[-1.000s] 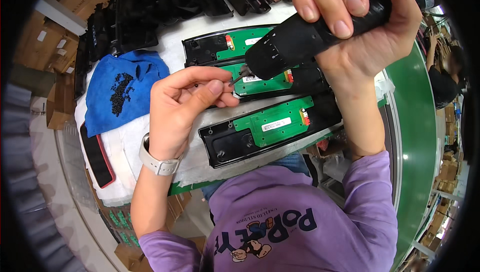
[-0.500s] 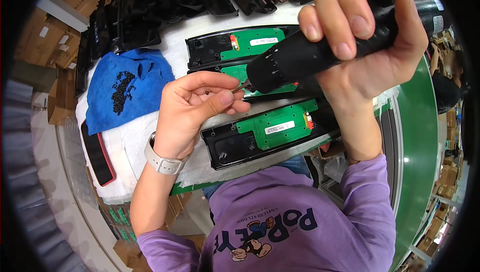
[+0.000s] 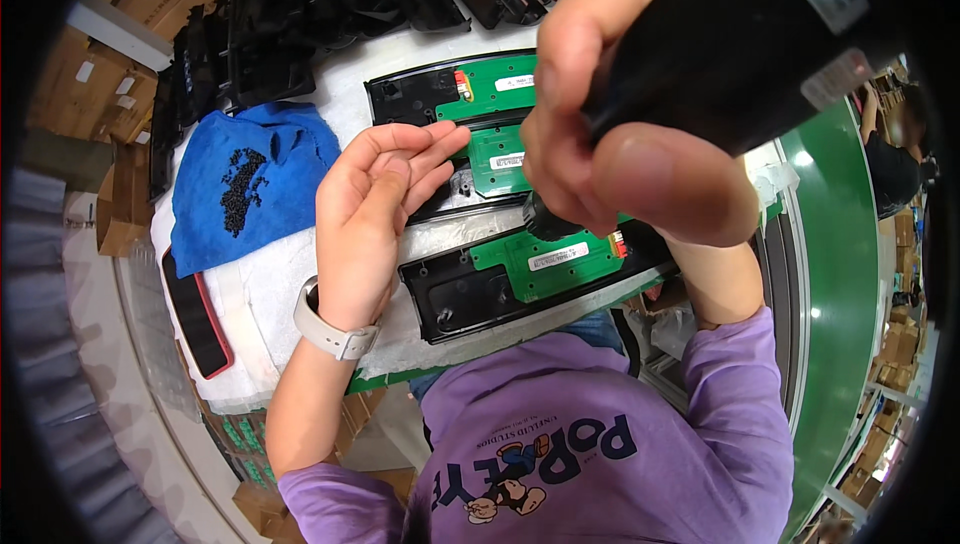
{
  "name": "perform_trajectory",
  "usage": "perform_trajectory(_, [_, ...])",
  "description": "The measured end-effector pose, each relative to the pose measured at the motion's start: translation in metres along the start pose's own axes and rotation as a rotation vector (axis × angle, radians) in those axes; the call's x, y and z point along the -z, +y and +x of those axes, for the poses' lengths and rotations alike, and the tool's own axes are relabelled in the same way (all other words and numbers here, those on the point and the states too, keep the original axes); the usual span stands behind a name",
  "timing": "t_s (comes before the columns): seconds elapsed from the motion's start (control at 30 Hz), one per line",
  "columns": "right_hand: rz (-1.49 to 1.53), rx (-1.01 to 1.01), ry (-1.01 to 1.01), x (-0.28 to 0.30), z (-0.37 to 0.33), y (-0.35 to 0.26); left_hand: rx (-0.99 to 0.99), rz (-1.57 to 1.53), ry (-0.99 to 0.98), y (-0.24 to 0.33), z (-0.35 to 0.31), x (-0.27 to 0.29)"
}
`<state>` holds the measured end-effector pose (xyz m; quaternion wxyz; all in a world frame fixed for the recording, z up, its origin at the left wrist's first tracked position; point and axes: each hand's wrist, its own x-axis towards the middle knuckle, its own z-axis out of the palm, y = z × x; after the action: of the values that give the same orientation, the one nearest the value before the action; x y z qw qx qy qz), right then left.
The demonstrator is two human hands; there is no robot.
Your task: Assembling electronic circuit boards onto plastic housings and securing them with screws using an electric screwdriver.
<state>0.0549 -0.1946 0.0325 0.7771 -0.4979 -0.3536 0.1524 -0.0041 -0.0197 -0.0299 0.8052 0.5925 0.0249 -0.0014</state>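
Observation:
My right hand is wrapped round a black electric screwdriver. Its dark nose points down over the green circuit board in the nearest black housing; the bit's tip is hidden. My left hand hovers palm up beside the middle board, fingers loosely curled with the thumb against them. Whatever lies between those fingers, if anything, is hidden. Behind, a third black housing carries another green board. Small black screws lie heaped on a blue cloth at left.
Long black plastic housings are piled along the table's far side. A phone with a red edge rests at the left table edge. Cardboard boxes stand beyond it. Right of the table, green floor shows, with a person farther off.
The screwdriver has swung from nearly level to pointing downward, its nose leaving my left fingertips for the nearest board. My left fingers have stopped pinching at the bit and straightened somewhat.

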Motion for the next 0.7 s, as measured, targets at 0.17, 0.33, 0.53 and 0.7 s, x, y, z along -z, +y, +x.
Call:
perform_trajectory(0.17, [-0.113,0.041,0.059,-0.005,0.003,0.003,0.006,0.021,-0.022,0.000,-0.002,0.000])
perform_trajectory(0.33, [-0.292,0.184,-0.018,-0.007,0.009,0.010,-0.080,0.112,-0.092,-0.005,-0.005,-0.006])
perform_trajectory(0.53, [-0.431,0.307,-0.102,-0.004,0.004,0.010,-0.098,0.175,0.013,-0.006,-0.004,-0.010])
perform_trajectory(0.7, [-0.125,0.023,-0.041,-0.003,0.000,-0.008,-0.029,0.198,0.027,-0.007,-0.004,-0.008])
